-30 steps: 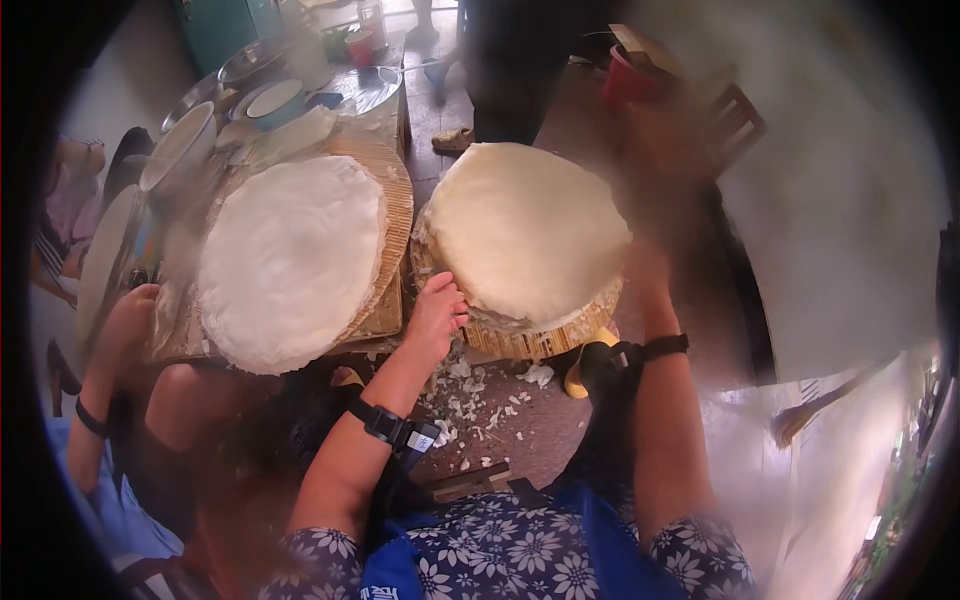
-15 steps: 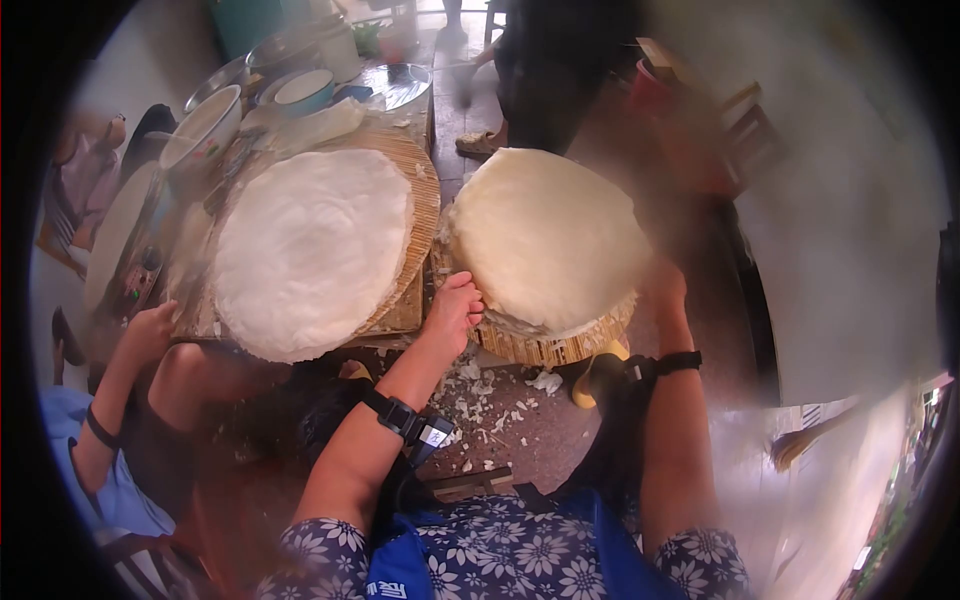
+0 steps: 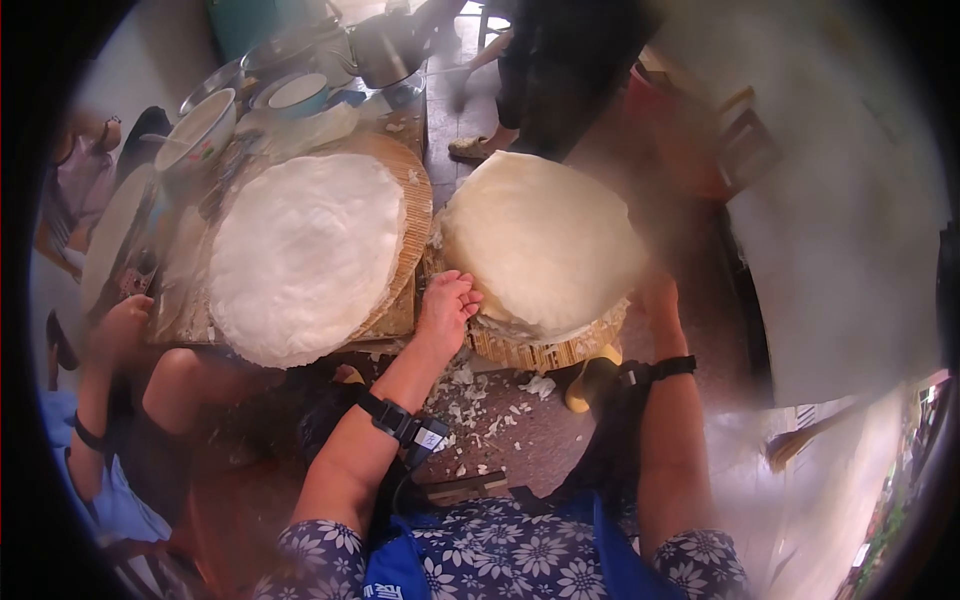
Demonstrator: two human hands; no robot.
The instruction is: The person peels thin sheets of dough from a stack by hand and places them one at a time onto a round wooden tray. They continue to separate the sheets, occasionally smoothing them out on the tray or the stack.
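A stack of thin, round cream-coloured sheets [image 3: 545, 240] lies on a round slatted mat [image 3: 545, 355] in front of me. My left hand [image 3: 449, 308] is at the stack's left edge, its fingers curled and pinched at the rim of the sheets. Opposite it, my right hand [image 3: 655, 297] is by the right edge, its fingers hazy behind a smudge on the lens. To the left, a white, round, wrinkled sheet pile [image 3: 305, 260] rests on another slatted mat [image 3: 415, 215] on a wooden table.
Bowls [image 3: 205, 125] and a metal pot [image 3: 385, 50] stand at the table's far end. Another person's hand [image 3: 125, 320] is at the left. Someone in dark trousers [image 3: 560, 80] stands ahead. White scraps [image 3: 480, 400] litter the floor; a broom [image 3: 785, 448] lies right.
A metal pot has come into view over the far end of the table. The other person's hand at the left has shifted slightly up and left. My hands stay at the stack's edges.
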